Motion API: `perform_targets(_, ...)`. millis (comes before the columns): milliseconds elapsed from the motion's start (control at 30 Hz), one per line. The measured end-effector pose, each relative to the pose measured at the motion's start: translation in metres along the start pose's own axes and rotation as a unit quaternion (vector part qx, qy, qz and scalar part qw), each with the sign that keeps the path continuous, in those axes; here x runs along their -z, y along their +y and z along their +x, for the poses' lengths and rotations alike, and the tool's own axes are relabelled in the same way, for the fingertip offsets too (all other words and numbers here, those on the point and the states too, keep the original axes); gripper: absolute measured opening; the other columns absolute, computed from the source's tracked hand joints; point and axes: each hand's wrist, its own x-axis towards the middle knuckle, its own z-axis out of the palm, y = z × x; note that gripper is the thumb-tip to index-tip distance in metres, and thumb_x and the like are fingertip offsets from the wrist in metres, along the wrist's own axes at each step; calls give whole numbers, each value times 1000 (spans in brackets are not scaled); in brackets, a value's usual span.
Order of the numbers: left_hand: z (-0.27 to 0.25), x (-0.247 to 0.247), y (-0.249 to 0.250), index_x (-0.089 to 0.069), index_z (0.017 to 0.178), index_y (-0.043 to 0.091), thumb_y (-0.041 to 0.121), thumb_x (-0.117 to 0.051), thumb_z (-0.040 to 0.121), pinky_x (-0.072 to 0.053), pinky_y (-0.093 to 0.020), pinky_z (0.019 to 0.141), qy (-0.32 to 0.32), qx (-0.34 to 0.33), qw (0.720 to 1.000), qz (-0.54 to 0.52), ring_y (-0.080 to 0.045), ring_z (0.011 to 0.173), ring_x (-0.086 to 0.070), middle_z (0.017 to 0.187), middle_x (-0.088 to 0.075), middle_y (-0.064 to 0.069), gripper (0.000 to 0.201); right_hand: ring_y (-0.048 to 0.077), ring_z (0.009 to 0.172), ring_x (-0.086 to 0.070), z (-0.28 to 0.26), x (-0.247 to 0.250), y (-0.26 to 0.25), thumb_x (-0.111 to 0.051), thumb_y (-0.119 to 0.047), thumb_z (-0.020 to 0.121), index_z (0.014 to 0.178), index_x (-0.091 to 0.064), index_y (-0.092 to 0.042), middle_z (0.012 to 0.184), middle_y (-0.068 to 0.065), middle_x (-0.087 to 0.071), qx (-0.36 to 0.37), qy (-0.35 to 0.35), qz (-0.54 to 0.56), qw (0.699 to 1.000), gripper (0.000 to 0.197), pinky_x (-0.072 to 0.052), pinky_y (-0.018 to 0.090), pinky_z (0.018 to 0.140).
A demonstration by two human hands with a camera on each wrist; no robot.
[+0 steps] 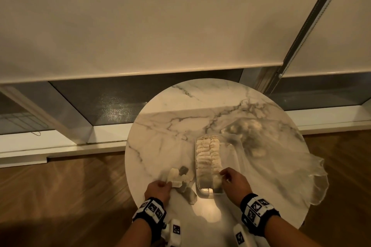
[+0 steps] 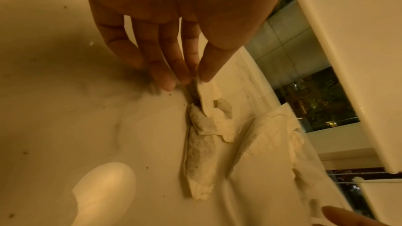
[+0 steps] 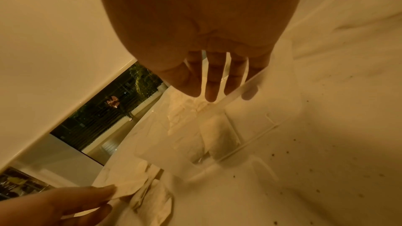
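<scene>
A clear plastic container (image 1: 239,154) on a round marble table (image 1: 180,110) holds two tight rows of tea bags (image 1: 208,152). Left of it lies a small loose pile of tea bags (image 1: 180,178). My left hand (image 1: 160,185) is at the pile's near side. In the left wrist view its thumb and fingers (image 2: 195,78) pinch the top edge of one tea bag (image 2: 208,97), which still touches the pile (image 2: 202,152). My right hand (image 1: 226,175) reaches over the container's near end, its fingers straight (image 3: 208,92) behind the clear wall (image 3: 239,92) and touching the nearest bags.
Crumpled clear plastic wrap (image 1: 291,170) spreads over the table's right side and past its edge. Dark crumbs dot the tabletop (image 3: 293,152). Wood floor (image 1: 60,186) surrounds the table, and a window with lowered blinds (image 1: 140,16) stands behind it.
</scene>
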Motion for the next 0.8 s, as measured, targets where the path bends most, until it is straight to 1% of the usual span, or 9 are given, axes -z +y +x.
perform_targets(133, -19, 11, 10, -69, 96, 6, 22, -72, 86, -52, -28, 63, -32, -21, 984, -171, -21, 67, -65, 77, -73, -12, 19, 9, 92, -60, -1, 8, -9, -60, -13, 91, 105, -65, -26, 98, -7, -65, 21, 12, 23, 999, 20, -46, 18, 79)
perform_targets(267, -43, 20, 35, -65, 92, 2, 10, -69, 88, -53, -26, 58, -80, -43, 951, -296, -21, 72, -67, 84, -73, -17, 11, 3, 93, -59, -3, 10, -28, -65, -13, 88, 103, -67, -26, 98, -10, -65, 64, 28, 77, 995, 19, -46, 18, 83)
perform_targets(333, -50, 21, 45, -64, 93, 0, 9, -69, 88, -54, -27, 56, -111, -50, 930, -346, -24, 76, -69, 91, -73, -21, 11, 7, 92, -63, -3, 9, -38, -65, -17, 89, 102, -68, -26, 98, -8, -67, 64, -4, 116, 991, 16, -50, 19, 81)
perform_targets(400, -57, 19, 52, -63, 96, 2, 10, -68, 88, -56, -29, 60, -153, -56, 905, -392, -29, 84, -70, 97, -73, -23, 12, 16, 83, -67, -6, 8, -53, -64, -21, 92, 101, -70, -21, 94, -1, -70, 27, -73, 189, 979, 11, -59, 30, 76)
perform_targets(433, -60, 18, 56, -63, 99, 3, 10, -67, 89, -57, -31, 64, -172, -60, 894, -409, -30, 90, -70, 100, -72, -24, 13, 20, 78, -66, -8, 8, -61, -64, -22, 94, 101, -70, -14, 92, 4, -70, -2, -111, 249, 962, 12, -58, 36, 73)
perform_targets(500, -68, 15, 64, -63, 100, 5, 11, -66, 89, -57, -32, 68, -197, -71, 882, -422, -29, 92, -70, 100, -72, -22, 13, 25, 76, -64, -11, 8, -74, -64, -24, 95, 103, -68, 1, 88, 13, -68, -51, -165, 348, 922, 27, -57, 37, 71)
perform_targets(600, -81, 8, 72, -63, 95, 9, 11, -66, 89, -56, -33, 69, -199, -89, 882, -417, -26, 87, -71, 94, -73, -18, 6, 26, 76, -67, -10, 12, -78, -66, -19, 93, 103, -66, 8, 88, 18, -69, -54, -175, 416, 891, 29, -58, 32, 69)
perform_targets(700, -88, -1, 77, -64, 92, 11, 14, -69, 87, -52, -40, 82, -196, -111, 893, -389, -29, 93, -71, 96, -74, -16, 8, 23, 71, -67, -2, 20, -75, -69, -9, 90, 100, -65, 10, 83, 17, -67, -28, -150, 439, 885, 22, -56, 28, 61)
perform_targets(800, -93, -8, 83, -64, 99, 8, 14, -70, 86, -52, -40, 81, -179, -119, 898, -384, -30, 94, -71, 99, -74, -16, 15, 21, 72, -66, 4, 29, -69, -70, -10, 89, 99, -68, 7, 81, 13, -68, 16, -133, 405, 905, 20, -55, 28, 61)
